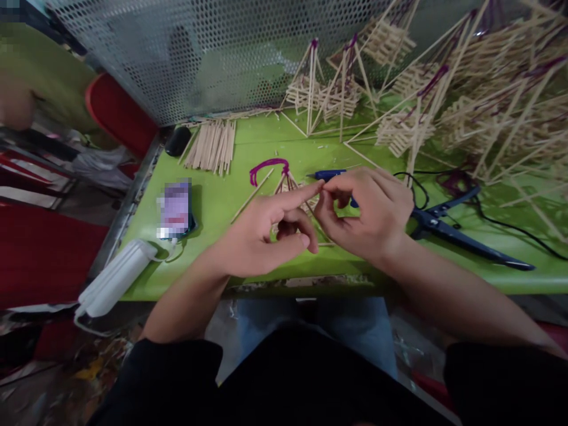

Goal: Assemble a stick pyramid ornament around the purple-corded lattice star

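On my cam, L hand (260,236) is nearer, thumb & index apart; R hand (375,213) bunched — can't tell if holding. Stick frame (286,184) sits on tabletop (213,204), partly hidden by L, purple cord (268,163) at far tip.

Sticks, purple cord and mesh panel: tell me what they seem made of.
Sticks: likely wood or bamboo; pale, matt, apparently unpainted.
Purple cord: probably textile; thin strands curve softly.
Mesh panel: perhaps metal; grey, regularly perforated, though plastic isn't ruled out.
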Demonstrator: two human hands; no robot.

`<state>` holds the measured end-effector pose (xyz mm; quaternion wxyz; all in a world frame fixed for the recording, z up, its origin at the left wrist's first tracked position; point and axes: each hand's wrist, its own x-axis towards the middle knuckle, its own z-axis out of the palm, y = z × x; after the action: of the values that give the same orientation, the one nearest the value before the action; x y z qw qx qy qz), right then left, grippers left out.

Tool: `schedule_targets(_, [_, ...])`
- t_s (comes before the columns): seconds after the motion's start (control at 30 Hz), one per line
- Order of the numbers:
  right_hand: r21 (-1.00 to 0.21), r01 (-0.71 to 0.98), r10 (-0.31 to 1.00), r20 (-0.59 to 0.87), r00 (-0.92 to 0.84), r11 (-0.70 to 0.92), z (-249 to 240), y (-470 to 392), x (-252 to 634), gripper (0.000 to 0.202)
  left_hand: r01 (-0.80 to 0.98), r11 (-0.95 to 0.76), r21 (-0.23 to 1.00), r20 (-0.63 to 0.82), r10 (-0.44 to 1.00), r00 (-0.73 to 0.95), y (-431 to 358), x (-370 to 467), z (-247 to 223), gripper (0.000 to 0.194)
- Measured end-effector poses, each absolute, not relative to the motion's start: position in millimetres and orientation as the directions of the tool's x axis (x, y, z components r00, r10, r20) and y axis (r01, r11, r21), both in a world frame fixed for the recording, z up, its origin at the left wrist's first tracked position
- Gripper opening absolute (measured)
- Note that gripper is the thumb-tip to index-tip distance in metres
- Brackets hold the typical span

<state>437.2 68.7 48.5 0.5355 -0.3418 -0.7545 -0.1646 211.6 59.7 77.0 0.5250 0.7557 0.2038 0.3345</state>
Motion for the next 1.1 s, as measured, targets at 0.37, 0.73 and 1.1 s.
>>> schedule_targets(0.37, [-0.163, 0.755, 0.466, 0.860, -0.206, 0.635, 43.5, 75.0, 437.1, 0.010, -0.001, -0.298, 0.955, 0.202, 0.647, 0.735, 60.9, 214.4, 75.0, 0.086])
schedule_targets(0.73, [-0.251, 0.721, 0.482, 0.866, -0.130, 0.646, 40.6, 72.9, 438.4, 0.019, -0.053, -0.311, 0.949, 0.254, 0.654, 0.713, 65.0, 213.3, 72.0, 0.077])
schedule_targets(1.1, [-0.283, 0.478, 0.334, 0.942, -0.023, 0.831, 44.4, 72.2, 435.6, 0.026, -0.145, -0.267, 0.953, 0.287, 0.635, 0.718, 68.0, 211.6, 73.7, 0.068])
